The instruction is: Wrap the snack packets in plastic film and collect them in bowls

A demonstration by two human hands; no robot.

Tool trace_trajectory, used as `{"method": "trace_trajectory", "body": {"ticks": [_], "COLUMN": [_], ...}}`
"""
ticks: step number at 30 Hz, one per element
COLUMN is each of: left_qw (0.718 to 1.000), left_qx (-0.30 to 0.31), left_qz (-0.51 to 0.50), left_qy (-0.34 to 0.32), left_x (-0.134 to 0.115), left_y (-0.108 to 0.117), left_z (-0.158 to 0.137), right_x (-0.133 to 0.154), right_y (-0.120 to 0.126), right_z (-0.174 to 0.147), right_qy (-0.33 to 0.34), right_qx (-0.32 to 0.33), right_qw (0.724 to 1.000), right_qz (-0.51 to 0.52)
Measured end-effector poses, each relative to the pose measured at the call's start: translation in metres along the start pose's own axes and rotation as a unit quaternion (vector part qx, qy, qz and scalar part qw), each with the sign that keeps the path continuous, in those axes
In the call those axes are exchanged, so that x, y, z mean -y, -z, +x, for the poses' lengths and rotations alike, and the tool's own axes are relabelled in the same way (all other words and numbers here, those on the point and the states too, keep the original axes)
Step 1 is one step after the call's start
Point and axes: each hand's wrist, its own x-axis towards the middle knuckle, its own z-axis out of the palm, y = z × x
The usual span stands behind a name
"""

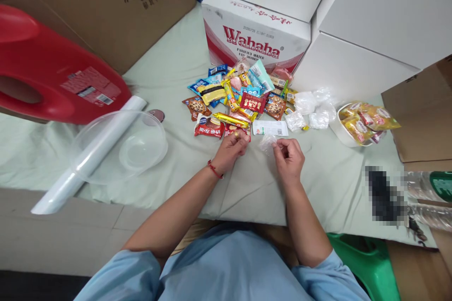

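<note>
My right hand [290, 159] pinches a crumpled piece of thin clear plastic [267, 143] between thumb and fingers, just above the cloth. My left hand [231, 153] is closed at the front edge of the snack pile, close to a red snack packet [228, 131]; what its fingers hold, if anything, is hidden. Beyond both hands lies a heap of wrapped snacks [231, 96] in many colours. A white packet with a barcode [270, 128] lies flat in front of the heap. Several crumpled clear plastic bundles [296, 121] sit right of it.
A white bowl [348, 138] with yellow packets stands at the right. Left are a clear plastic basin [160, 148], a white roll [56, 195] and a red jug [70, 56]. A Wahaha carton [257, 37] stands behind the heap. Plastic bottles [420, 186] lie at the right edge.
</note>
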Motion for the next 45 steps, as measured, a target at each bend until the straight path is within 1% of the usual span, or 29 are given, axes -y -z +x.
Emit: {"method": "trace_trajectory", "body": {"ticks": [2, 3, 4, 5, 7, 9, 10, 14, 17, 19, 23, 26, 28, 30, 32, 36, 39, 41, 43, 45], "left_qw": [0.998, 0.994, 0.991, 0.99, 0.993, 0.996, 0.997, 0.998, 0.998, 0.996, 0.987, 0.967, 0.954, 0.952, 0.958, 0.975, 0.983, 0.981, 0.976, 0.971], "left_qx": [0.061, 0.093, 0.112, 0.114, 0.077, 0.031, 0.017, -0.002, -0.016, -0.021, -0.035, -0.017, 0.001, 0.013, 0.015, 0.003, 0.013, 0.016, 0.008, 0.003], "left_qz": [0.021, 0.041, 0.06, 0.076, 0.09, 0.084, 0.078, 0.055, 0.062, 0.079, 0.151, 0.236, 0.274, 0.276, 0.256, 0.203, 0.171, 0.177, 0.198, 0.211], "left_qy": [0.017, 0.027, 0.033, 0.033, 0.023, 0.013, 0.01, -0.008, -0.016, -0.021, -0.05, -0.097, -0.124, -0.134, -0.128, -0.09, -0.071, -0.074, -0.095, -0.114], "left_x": [0.0, 0.0, 0.0, 0.001, 0.002, 0.004, 0.005, 0.006, 0.007, 0.007, 0.006, 0.004, 0.002, 0.0, -0.001, 0.0, 0.002, 0.003, 0.002, 0.0], "left_y": [-0.002, -0.005, -0.008, -0.011, -0.018, -0.022, -0.023, -0.022, -0.02, -0.019, -0.016, -0.016, -0.016, -0.015, -0.014, -0.013, -0.016, -0.019, -0.02, -0.019], "left_z": [-0.004, -0.006, -0.007, -0.008, -0.007, -0.005, -0.004, -0.003, -0.003, -0.003, -0.004, -0.007, -0.008, -0.008, -0.008, -0.009, -0.012, -0.013, -0.012, -0.011], "right_x": [0.0, 0.0, 0.001, 0.002, 0.005, 0.008, 0.01, 0.016, 0.017, 0.015, 0.009, 0.007, 0.008, 0.008, 0.006, 0.001, 0.001, 0.004, 0.008, 0.01], "right_y": [-0.001, -0.002, -0.003, -0.004, -0.007, -0.009, -0.009, -0.009, -0.008, -0.006, -0.006, -0.007, -0.007, -0.006, -0.004, -0.001, -0.003, -0.006, -0.007, -0.007], "right_z": [0.0, -0.001, -0.002, -0.003, -0.005, -0.007, -0.008, -0.009, -0.008, -0.009, -0.009, -0.008, -0.007, -0.005, -0.004, -0.003, -0.006, -0.009, -0.01, -0.01], "right_qy": [-0.003, -0.001, 0.003, 0.009, 0.018, 0.022, 0.023, 0.024, 0.013, -0.008, -0.056, -0.044, -0.031, -0.025, -0.024, -0.045, -0.059, -0.052, -0.043, -0.053], "right_qx": [-0.039, -0.047, -0.045, -0.035, 0.0, 0.039, 0.055, 0.105, 0.134, 0.134, 0.089, 0.093, 0.102, 0.103, 0.103, 0.084, 0.071, 0.083, 0.099, 0.107], "right_qw": [0.999, 0.998, 0.998, 0.999, 1.0, 0.999, 0.998, 0.992, 0.987, 0.985, 0.984, 0.984, 0.985, 0.985, 0.984, 0.985, 0.985, 0.984, 0.982, 0.979], "right_qz": [-0.025, -0.033, -0.036, -0.035, -0.02, 0.007, 0.022, 0.068, 0.093, 0.111, 0.143, 0.144, 0.139, 0.138, 0.142, 0.145, 0.147, 0.15, 0.154, 0.163]}}
